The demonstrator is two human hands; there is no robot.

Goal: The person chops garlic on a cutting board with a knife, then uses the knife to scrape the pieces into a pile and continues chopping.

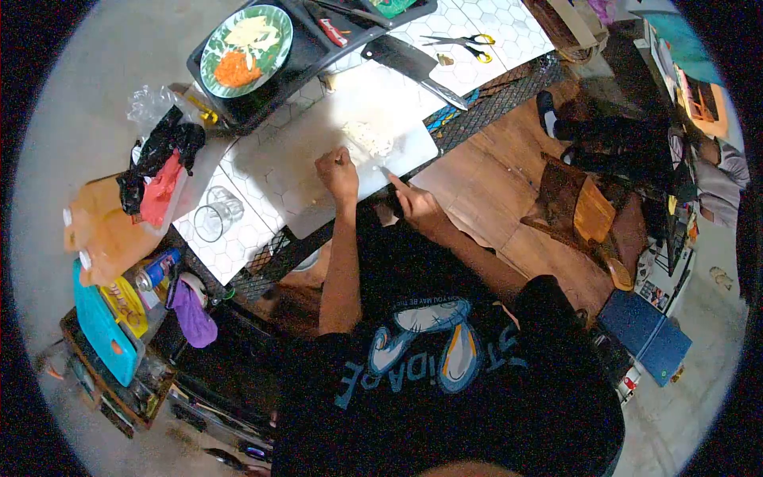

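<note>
A white cutting board (302, 195) lies on the hexagon-patterned table, bearing a small heap of chopped pale pieces (369, 140). My left hand (339, 175) rests over the board just left of the heap, fingers curled closed; whatever they hold is hidden. At the board's near edge, my right hand (419, 205) grips a small knife (385, 170), its index finger stretched along the top. Only a short pale bit of the blade shows, pointing toward the heap. Beyond the board's far right side lies a large cleaver (405, 63), touched by neither hand.
A green-rimmed plate (280, 56) with orange shreds and pale slices sits on a black tray (310, 60). Yellow-handled scissors (474, 48) lie at the back right. An empty glass (219, 215) stands left of the board, near plastic bags (163, 155). A brown chair (584, 211) is at right.
</note>
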